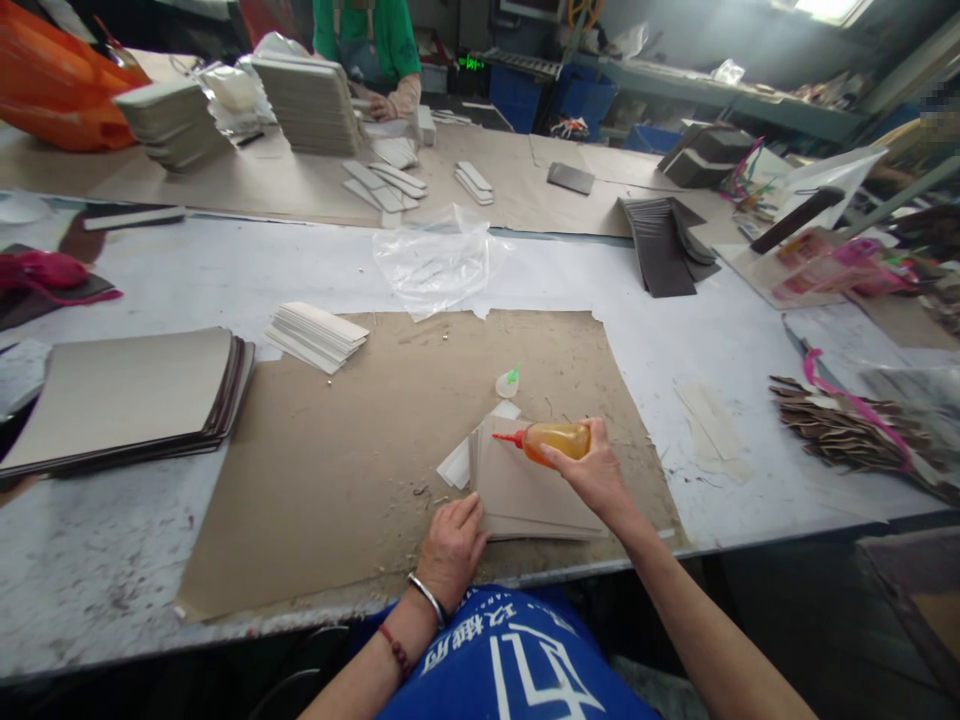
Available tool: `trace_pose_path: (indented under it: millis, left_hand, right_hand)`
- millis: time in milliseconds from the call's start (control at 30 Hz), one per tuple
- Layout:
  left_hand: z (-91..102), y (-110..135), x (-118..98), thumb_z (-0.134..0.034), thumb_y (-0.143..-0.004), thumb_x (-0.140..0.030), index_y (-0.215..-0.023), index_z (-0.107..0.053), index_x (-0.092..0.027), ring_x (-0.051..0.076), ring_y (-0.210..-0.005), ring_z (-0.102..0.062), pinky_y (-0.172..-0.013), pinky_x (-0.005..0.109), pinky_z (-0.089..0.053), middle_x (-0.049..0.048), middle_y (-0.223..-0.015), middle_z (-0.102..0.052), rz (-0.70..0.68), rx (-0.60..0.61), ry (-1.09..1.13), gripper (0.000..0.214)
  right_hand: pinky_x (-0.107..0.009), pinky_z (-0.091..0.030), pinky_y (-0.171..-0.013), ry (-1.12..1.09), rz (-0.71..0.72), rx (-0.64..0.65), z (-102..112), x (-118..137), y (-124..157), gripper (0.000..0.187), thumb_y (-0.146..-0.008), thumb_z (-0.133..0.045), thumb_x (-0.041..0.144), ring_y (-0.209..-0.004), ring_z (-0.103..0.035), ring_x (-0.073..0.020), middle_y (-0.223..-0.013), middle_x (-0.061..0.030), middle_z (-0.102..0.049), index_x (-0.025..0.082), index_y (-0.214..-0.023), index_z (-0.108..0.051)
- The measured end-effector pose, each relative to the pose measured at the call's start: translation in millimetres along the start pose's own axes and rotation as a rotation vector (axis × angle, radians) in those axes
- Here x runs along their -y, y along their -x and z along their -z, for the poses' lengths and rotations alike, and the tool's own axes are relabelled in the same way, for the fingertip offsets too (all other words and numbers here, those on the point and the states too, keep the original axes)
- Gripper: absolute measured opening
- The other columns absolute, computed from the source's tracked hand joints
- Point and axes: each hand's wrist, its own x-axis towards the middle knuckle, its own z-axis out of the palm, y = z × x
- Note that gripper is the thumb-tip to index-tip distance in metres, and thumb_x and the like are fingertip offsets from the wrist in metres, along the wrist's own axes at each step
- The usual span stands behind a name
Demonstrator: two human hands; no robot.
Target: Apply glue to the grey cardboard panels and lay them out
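My right hand (596, 465) is wrapped round a squeeze bottle (559, 441) of amber liquid, held tilted on its side. Its red nozzle points left over the upper left part of a stack of beige sheets (540, 495). My left hand (454, 540) lies at the stack's lower left edge, fingers extended and fingertips against it. White strips (455, 465) stick out from under the stack's left side. Just beyond the stack is a small clear bottle with a green tip (508, 381).
Brown board (315, 480) covers the table in front of me. White strips (319, 335) and a large sheet stack (127, 390) are left; dark strips tied with pink (847, 430) lie right. A plastic bag (435, 260) lies ahead. Across the table works a person in green (401, 45).
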Motion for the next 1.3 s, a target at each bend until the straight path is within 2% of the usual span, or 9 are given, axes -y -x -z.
trace_pose_path:
  millis: [233, 467, 700, 933, 1067, 1300]
  left_hand:
    - [-0.4, -1.2, -2.2, -0.061, -0.072, -0.011, -0.096, -0.058, -0.011, 0.024, -0.084, -0.057, -0.075, 0.040, -0.054, 0.0106, -0.089, -0.062, 0.032, -0.007, 0.044, 0.025]
    - [-2.6, 0.9, -1.3, -0.056, -0.075, -0.011, -0.094, -0.057, -0.012, 0.022, -0.083, -0.056, -0.074, 0.038, -0.054, 0.0104, -0.088, -0.061, 0.013, -0.023, 0.088, 0.019]
    - [-2.9, 2.8, 0.0, -0.053, -0.080, -0.017, -0.094, -0.058, -0.015, 0.022, -0.084, -0.058, -0.074, 0.038, -0.055, 0.0094, -0.088, -0.062, -0.016, -0.059, 0.074, 0.015]
    - [-3.2, 2.9, 0.5, -0.053, -0.080, -0.017, -0.094, -0.059, -0.012, 0.022, -0.084, -0.058, -0.075, 0.038, -0.055, 0.0110, -0.088, -0.063, -0.029, -0.068, 0.084, 0.016]
    - [-3.2, 3.3, 0.3, -0.055, -0.079, -0.016, -0.095, -0.059, -0.010, 0.022, -0.085, -0.058, -0.076, 0.038, -0.055, 0.0115, -0.088, -0.063, -0.025, -0.069, 0.087, 0.018]
    - [-4.6, 5.9, 1.4, -0.052, -0.080, -0.017, -0.098, -0.059, -0.012, 0.022, -0.088, -0.057, -0.078, 0.041, -0.054, 0.0114, -0.092, -0.063, -0.006, -0.033, 0.111, 0.020]
  right_hand:
    - [-0.033, -0.048, -0.066, -0.013, -0.035, 0.088, 8.9, -5.4, 22.2, 0.053, -0.059, -0.065, 0.053, -0.073, -0.058, -0.0203, -0.081, -0.0003, -0.055, 0.024, -0.093, -0.038]
    - [-0.035, -0.047, -0.068, 0.025, -0.048, 0.126, 13.6, -5.7, 35.6, 0.047, -0.061, -0.064, 0.049, -0.075, -0.058, -0.0216, -0.082, -0.0022, -0.055, 0.023, -0.092, -0.040]
    - [-0.036, -0.048, -0.069, 0.027, -0.036, 0.023, 4.0, -5.2, 28.6, 0.054, -0.057, -0.067, 0.053, -0.075, -0.058, -0.0218, -0.081, -0.0001, -0.054, 0.024, -0.093, -0.038]
    - [-0.035, -0.048, -0.068, 0.031, -0.031, 0.111, 11.6, -9.4, 48.6, 0.045, -0.063, -0.064, 0.046, -0.077, -0.058, -0.0223, -0.083, -0.0017, -0.055, 0.024, -0.093, -0.038]
    - [-0.035, -0.048, -0.068, 0.046, -0.086, 0.200, 18.0, -12.5, 65.2, 0.045, -0.064, -0.064, 0.044, -0.075, -0.059, -0.0218, -0.081, -0.0015, -0.056, 0.024, -0.095, -0.039]
    - [-0.036, -0.049, -0.071, 0.024, -0.130, 0.188, 19.8, -15.7, 79.5, 0.045, -0.064, -0.064, 0.044, -0.077, -0.059, -0.0223, -0.083, -0.0017, -0.056, 0.024, -0.096, -0.039]
